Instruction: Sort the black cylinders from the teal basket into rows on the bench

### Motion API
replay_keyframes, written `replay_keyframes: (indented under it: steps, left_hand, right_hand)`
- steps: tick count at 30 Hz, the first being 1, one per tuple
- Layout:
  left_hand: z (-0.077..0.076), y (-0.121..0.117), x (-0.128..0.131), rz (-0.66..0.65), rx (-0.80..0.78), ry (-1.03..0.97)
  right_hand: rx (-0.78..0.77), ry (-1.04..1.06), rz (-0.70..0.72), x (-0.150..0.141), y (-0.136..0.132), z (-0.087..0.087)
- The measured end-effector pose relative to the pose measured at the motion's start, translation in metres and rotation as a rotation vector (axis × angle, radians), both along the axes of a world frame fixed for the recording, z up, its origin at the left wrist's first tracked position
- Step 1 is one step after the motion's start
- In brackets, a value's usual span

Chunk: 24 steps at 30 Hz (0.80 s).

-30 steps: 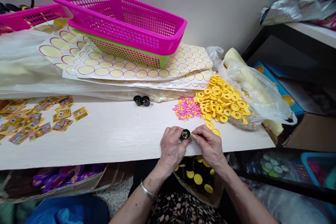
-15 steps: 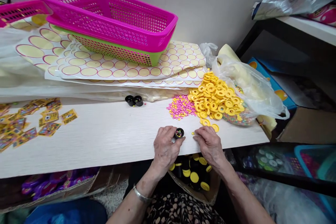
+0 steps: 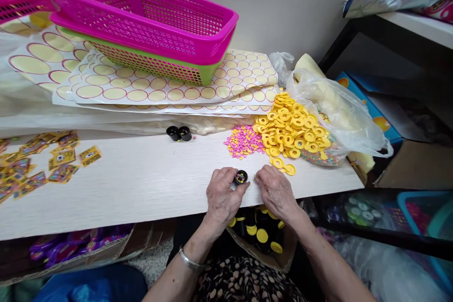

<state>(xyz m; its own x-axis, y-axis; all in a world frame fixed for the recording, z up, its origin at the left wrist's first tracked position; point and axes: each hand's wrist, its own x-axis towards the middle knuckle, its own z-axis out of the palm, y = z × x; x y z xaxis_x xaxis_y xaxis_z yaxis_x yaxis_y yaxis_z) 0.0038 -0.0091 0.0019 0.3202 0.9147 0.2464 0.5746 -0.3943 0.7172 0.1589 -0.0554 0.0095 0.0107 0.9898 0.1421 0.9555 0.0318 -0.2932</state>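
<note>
My left hand (image 3: 222,193) has its thumb and fingers around a small round black cup (image 3: 241,177) on the table. Small pink, yellow and green candies show inside the cup. Just to its right, my right hand (image 3: 274,188) is closed in a pinch, its fingertips near the tabletop. What those fingers hold, if anything, is hidden. Beyond the hands lies a spread of pink and yellow candies (image 3: 243,141), touching a heap of yellow ring-shaped lids (image 3: 288,127). Two more black cups (image 3: 179,133) stand farther back on the left.
Pink and green baskets (image 3: 148,23) rest on sheets of round stickers (image 3: 141,92) at the back. Printed cards (image 3: 63,155) lie on the left. A clear plastic bag (image 3: 339,108) sits behind the lids. Below the table edge, a box holds black containers with yellow lids (image 3: 262,236).
My right hand has moved left toward the cup, and its fingers have drawn closer together. The yellow candy seen at its fingertips is now hidden. My left hand still holds the cup.
</note>
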Motion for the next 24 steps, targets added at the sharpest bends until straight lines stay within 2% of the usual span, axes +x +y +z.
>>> replay_keyframes:
  steps: [5,9,13,16,19,22,24]
  left_hand:
    - [0.001,-0.001,0.000,-0.004,-0.011,-0.016]
    - [0.002,-0.002,0.000,0.000,-0.009,-0.024]
    - [0.001,-0.002,0.000,-0.003,0.000,-0.034]
    - [0.001,-0.002,0.000,-0.010,-0.006,-0.023]
    - [0.001,-0.003,-0.001,-0.017,-0.005,-0.007]
    - [0.001,-0.004,-0.001,-0.035,-0.003,0.024]
    - [0.001,-0.004,-0.001,-0.044,0.001,0.032]
  right_hand:
    - [-0.187,-0.036,-0.084,-0.001,0.012,0.011]
    - [-0.199,-0.017,-0.126,-0.001,0.019,0.015]
    - [-0.193,0.027,-0.094,0.001,0.015,0.013]
    - [-0.134,0.068,-0.063,0.001,0.007,0.006]
    - [0.032,0.193,-0.058,-0.002,0.003,0.003]
    - [0.199,0.370,-0.008,-0.007,0.003,0.009]
    - [0.212,0.385,0.077,-0.011,0.006,0.017]
